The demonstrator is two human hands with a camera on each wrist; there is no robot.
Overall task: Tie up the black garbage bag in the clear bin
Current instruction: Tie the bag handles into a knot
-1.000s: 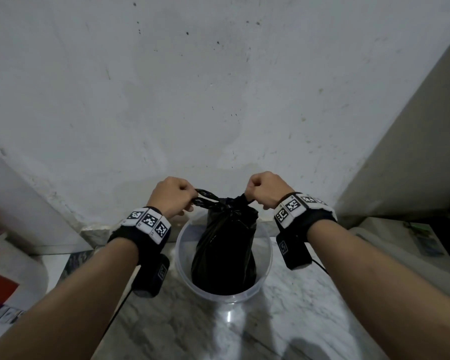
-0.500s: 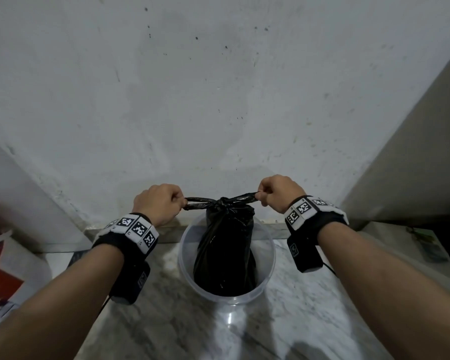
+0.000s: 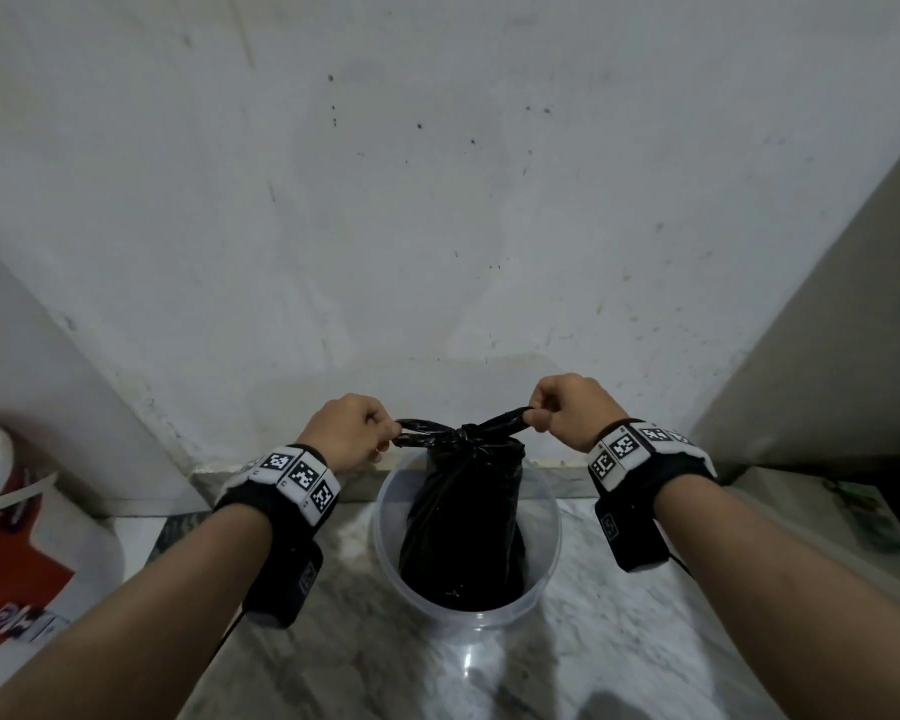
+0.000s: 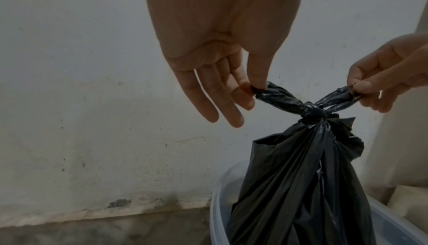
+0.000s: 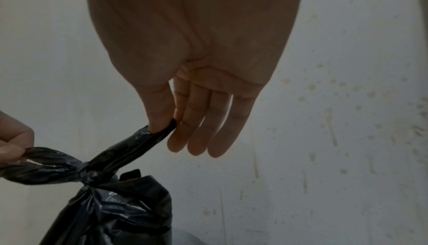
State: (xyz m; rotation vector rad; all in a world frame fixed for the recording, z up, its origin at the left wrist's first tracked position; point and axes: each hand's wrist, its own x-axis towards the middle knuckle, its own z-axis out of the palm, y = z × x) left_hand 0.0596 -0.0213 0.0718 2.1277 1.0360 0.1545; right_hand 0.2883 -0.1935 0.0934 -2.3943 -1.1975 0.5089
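Observation:
The black garbage bag (image 3: 463,522) stands upright in the clear bin (image 3: 385,537) on the marble counter. Its neck is gathered into a tight knot (image 3: 461,439) above the bin's rim. My left hand (image 3: 352,431) pinches the knot's left tail (image 4: 275,96) between thumb and forefinger, the other fingers hanging loose. My right hand (image 3: 567,410) pinches the right tail (image 5: 139,143) the same way. Both tails are pulled taut, sideways and slightly up. The bag (image 4: 301,185) (image 5: 111,212) hangs in folds below the knot (image 4: 311,114) (image 5: 92,174).
A stained white wall (image 3: 437,226) rises just behind the bin. A beige panel (image 3: 827,356) closes the right side. A red and white package (image 3: 22,558) lies at the left edge. Grey marble counter (image 3: 619,641) runs in front of the bin.
Both hands have pulled apart and the loose loop has drawn down into a tight knot. The right hand has risen a little and the tails are now stretched.

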